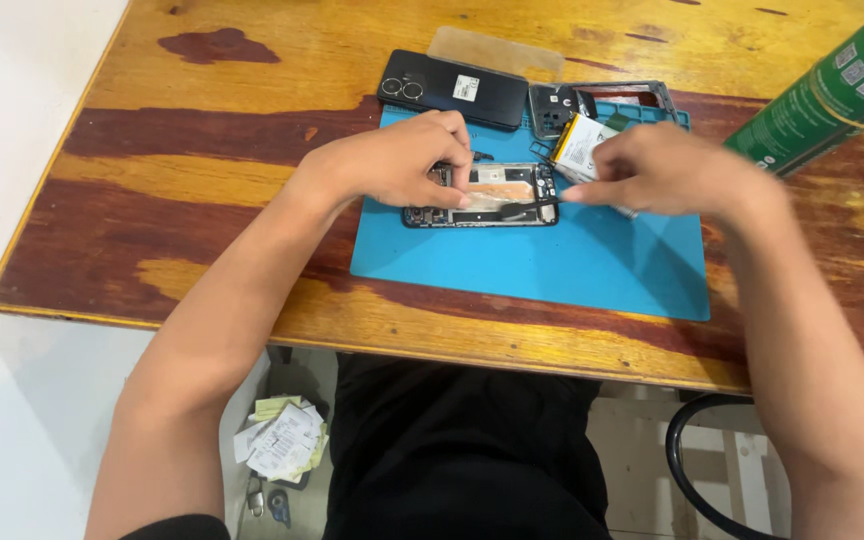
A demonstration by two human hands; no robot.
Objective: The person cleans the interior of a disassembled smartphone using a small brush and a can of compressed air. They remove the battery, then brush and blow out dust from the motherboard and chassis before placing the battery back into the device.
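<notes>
This looks like a small phone repair workshop, plain and makeshift. A worn wooden counter (202,150) with patchy dark stain carries a blue repair mat (552,270). On the mat lies an opened phone (482,195) with its insides showing, and beside it a loose battery (580,145), a bare phone frame (642,95) and a black back cover (452,88). A green spray can (832,85) stands at the edge. Under the counter, crumpled papers (282,440) lie on a light tiled floor (12,430).
</notes>
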